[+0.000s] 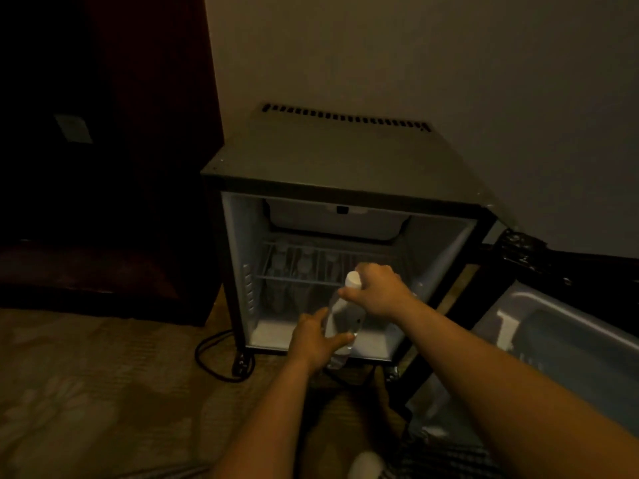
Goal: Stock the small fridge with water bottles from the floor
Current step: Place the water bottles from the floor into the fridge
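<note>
- The small fridge [345, 157] stands against the wall at mid-frame. Its door [560, 340] is swung wide toward 4 o'clock, so the opening is unobstructed.
- The carpeted floor [86, 392] fills 7 to 8 o'clock. A black power cord [209, 357] loops by the fridge's 7 o'clock corner and is best kept clear of.
- A wire shelf [297, 280] crosses the cavity. Around and beneath it, at 11 o'clock from the hands, dim shapes look like stocked bottles [304, 267], too dark to count.
- The right hand [377, 292] comes in from 5 o'clock, its fingers curled round the neck just under the white cap [353, 280].
- The left hand [314, 340] comes in from 6 o'clock and clasps the lower body, thumb in front and fingers behind.
- The water bottle [340, 323] is held tilted in the mouth of the fridge, cap toward 12 and base toward 6, over the bottom lip. It is not yet set down.
- To do this step well, I judge the base should go in first, low under the shelf wire, and slide toward the free white floor at 12 o'clock.
- The top hand should stand the bottle upright close beside the others without knocking them, and both hands should let go only once it is steady.
</note>
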A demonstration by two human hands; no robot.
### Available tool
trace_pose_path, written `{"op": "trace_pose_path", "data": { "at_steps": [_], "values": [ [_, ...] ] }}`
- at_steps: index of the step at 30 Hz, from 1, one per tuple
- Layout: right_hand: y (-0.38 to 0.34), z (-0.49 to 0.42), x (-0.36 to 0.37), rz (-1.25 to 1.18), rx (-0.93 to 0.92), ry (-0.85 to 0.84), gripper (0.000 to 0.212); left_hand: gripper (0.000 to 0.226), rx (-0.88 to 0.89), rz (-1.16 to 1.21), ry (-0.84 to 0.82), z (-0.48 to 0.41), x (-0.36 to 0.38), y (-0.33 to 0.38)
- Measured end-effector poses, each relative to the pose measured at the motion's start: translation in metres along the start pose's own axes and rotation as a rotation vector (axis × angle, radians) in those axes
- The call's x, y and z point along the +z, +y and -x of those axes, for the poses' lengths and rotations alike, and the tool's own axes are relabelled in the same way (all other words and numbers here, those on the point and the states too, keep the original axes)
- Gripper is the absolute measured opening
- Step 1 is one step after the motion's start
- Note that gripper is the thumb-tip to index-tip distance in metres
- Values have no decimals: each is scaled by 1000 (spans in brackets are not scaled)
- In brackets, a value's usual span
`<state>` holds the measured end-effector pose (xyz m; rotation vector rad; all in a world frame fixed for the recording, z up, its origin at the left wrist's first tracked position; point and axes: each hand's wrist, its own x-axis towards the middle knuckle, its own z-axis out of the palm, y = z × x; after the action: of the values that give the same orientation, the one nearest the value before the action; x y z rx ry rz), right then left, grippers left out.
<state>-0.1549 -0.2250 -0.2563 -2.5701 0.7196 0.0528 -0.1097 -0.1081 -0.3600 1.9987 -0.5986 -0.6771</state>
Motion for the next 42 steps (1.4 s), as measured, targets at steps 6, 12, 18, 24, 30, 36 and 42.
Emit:
{"op": "trace_pose_path", "data": {
  "at_steps": [6,12,18,24,30,36,42],
  "values": [
    [28,-21,59,-114,76,1,22,37,-158,194,-120,-17,15,-39],
    [50,-32,105,-219,148,83,25,39,-308,439,-93,-34,38,-63],
    [55,-48,130,-291,99,91,22,41,-423,610,-91,-48,41,-71],
    [49,-59,144,-398,118,135,27,23,-473,777,-99,-58,40,-79],
    [53,-51,165,-548,359,174,45,32,-585,784,-19,-78,44,-90],
    [47,-69,171,-705,464,177,34,42,-614,827,19,-93,45,-93],
    [54,-93,164,-876,476,61,27,38,-584,947,7,-114,42,-95]
  ]
}}
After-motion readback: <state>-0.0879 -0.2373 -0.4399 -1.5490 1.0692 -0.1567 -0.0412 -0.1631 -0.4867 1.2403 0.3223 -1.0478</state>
